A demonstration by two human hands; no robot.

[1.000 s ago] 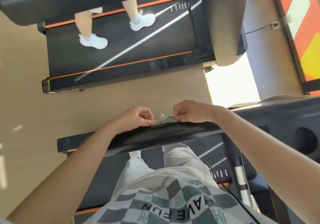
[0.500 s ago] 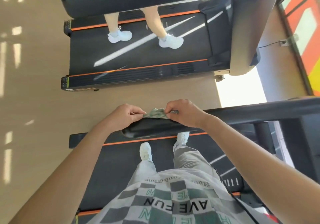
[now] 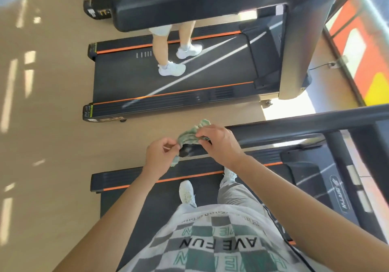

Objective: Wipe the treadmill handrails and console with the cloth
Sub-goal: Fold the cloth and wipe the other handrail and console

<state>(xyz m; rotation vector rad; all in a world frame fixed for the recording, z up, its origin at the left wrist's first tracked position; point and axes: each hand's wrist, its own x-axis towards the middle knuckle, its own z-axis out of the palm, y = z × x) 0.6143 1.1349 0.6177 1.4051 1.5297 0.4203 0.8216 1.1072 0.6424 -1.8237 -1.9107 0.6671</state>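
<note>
From the head view, the crumpled green-and-white cloth (image 3: 192, 135) has come up off the black treadmill handrail (image 3: 273, 132) it was pressed on a moment ago. Left hand (image 3: 162, 153) and right hand (image 3: 217, 140) each pinch it, just above the rail's free end, likely refolding before wiping again. No containers show.

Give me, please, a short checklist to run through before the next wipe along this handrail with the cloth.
1. Cloth held: ok, left hand and right hand both pinch it.
2. Cloth spread flat: not ok, it is bunched.
3. Cloth on handrail: cannot tell, it seems lifted at the rail's end.
4. Rail ahead unobstructed: ok.
5. Footing: ok, shoes on the belt.
</note>
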